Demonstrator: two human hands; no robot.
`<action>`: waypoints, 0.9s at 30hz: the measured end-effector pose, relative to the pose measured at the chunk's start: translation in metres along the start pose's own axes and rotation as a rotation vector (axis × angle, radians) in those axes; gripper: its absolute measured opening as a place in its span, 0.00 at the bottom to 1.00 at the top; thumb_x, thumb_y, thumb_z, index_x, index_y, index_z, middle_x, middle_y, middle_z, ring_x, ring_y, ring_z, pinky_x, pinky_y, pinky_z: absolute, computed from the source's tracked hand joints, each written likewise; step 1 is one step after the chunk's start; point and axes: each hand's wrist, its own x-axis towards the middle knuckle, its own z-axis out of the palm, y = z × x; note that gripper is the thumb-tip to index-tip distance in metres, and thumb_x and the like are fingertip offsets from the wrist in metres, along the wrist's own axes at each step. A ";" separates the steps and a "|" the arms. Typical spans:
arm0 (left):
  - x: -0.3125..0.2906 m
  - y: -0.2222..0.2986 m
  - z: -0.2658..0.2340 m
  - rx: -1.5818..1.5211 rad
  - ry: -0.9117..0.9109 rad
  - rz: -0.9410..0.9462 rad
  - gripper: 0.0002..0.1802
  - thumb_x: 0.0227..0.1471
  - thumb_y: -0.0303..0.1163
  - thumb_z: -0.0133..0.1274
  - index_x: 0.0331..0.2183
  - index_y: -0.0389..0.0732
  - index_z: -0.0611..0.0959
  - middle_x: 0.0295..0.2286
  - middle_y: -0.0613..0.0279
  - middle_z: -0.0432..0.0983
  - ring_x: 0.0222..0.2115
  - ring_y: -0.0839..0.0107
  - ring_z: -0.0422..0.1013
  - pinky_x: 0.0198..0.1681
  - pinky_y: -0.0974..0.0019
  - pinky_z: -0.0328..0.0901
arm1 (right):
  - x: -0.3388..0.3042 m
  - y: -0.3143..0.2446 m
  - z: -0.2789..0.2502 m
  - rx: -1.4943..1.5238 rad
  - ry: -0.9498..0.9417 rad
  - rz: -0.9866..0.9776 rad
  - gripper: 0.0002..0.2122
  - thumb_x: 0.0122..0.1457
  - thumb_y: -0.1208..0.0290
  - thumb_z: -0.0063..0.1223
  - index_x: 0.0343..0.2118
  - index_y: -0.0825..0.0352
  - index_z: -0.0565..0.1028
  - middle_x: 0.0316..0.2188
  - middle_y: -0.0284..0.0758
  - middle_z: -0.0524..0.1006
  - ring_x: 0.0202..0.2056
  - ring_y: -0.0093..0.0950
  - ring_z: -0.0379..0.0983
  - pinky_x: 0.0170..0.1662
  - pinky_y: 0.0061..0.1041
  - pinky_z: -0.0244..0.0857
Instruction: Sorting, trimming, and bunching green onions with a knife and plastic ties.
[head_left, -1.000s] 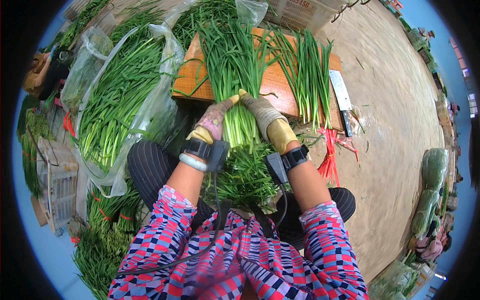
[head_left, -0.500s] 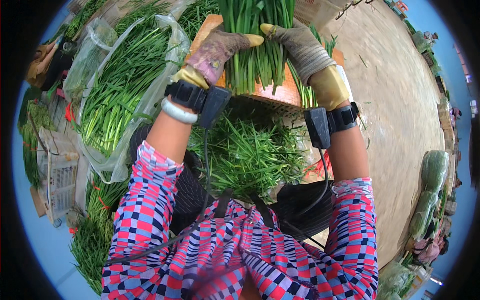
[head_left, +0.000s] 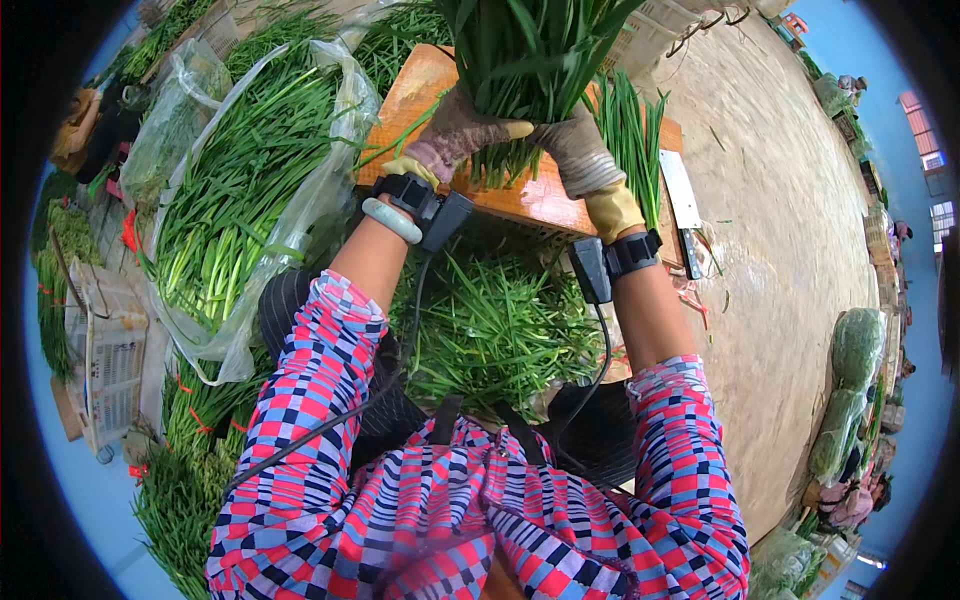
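A thick bunch of garlic chives [head_left: 530, 75] stands over an orange-brown wooden board [head_left: 418, 82], leaves up and cut ends near the board. My gloved left hand [head_left: 455, 135] wraps its left side and my gloved right hand [head_left: 578, 155] its right, thumbs meeting in front. Both hands are closed on it; fingers behind the leaves are hidden. Looser chives [head_left: 635, 140] lie on the board's right side, beside a cleaver [head_left: 680, 188] with a pale blade and dark handle. A few stray leaves poke out left of my left hand.
Beneath the board, between my legs, is a heap of loose green leaves [head_left: 500, 315]. An open clear plastic bag [head_left: 345, 110] full of chives lies to the left, near a white crate [head_left: 112, 350]. Concrete floor [head_left: 780, 250] stretches right; wrapped bundles [head_left: 855, 350] line its far side.
The bunch has tipped more upright, its leaf ends spreading toward me. Both hands have moved lower and closer round it, uncovering the cleaver and the loose chives on the right.
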 end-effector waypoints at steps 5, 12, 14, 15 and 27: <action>0.001 0.011 0.013 -0.072 -0.028 -0.028 0.39 0.34 0.34 0.67 0.50 0.39 0.69 0.46 0.63 0.68 0.47 0.69 0.64 0.50 0.64 0.60 | 0.005 0.016 0.000 -0.282 0.011 0.008 0.34 0.43 0.69 0.64 0.53 0.69 0.59 0.39 0.38 0.75 0.38 0.26 0.70 0.40 0.26 0.65; -0.034 -0.024 -0.010 -1.166 -0.091 -0.402 0.29 0.49 0.38 0.51 0.53 0.42 0.65 0.49 0.52 0.65 0.48 0.60 0.65 0.51 0.53 0.61 | -0.008 -0.075 0.048 -0.187 -0.118 0.141 0.39 0.43 0.60 0.65 0.56 0.69 0.55 0.44 0.41 0.71 0.45 0.30 0.67 0.47 0.28 0.63; -0.056 -0.016 0.025 -1.360 -0.050 -0.432 0.30 0.50 0.37 0.50 0.54 0.42 0.63 0.51 0.52 0.63 0.50 0.59 0.63 0.52 0.53 0.60 | -0.020 -0.074 0.056 -0.989 -0.131 0.206 0.56 0.31 0.38 0.60 0.59 0.71 0.47 0.52 0.53 0.62 0.57 0.47 0.52 0.61 0.39 0.39; -0.066 -0.019 0.028 -1.414 0.029 -0.466 0.30 0.50 0.36 0.50 0.54 0.42 0.63 0.51 0.53 0.63 0.50 0.58 0.62 0.52 0.53 0.60 | -0.022 -0.071 0.060 -1.009 -0.201 0.222 0.56 0.33 0.37 0.59 0.60 0.70 0.47 0.54 0.52 0.61 0.59 0.45 0.49 0.62 0.40 0.33; -0.102 -0.022 0.020 -1.101 0.281 -0.272 0.26 0.37 0.37 0.57 0.40 0.35 0.73 0.34 0.58 0.73 0.34 0.63 0.71 0.42 0.59 0.69 | 0.027 0.013 -0.046 -1.176 -0.196 0.411 0.23 0.53 0.69 0.50 0.54 0.53 0.63 0.43 0.41 0.73 0.44 0.36 0.71 0.45 0.32 0.66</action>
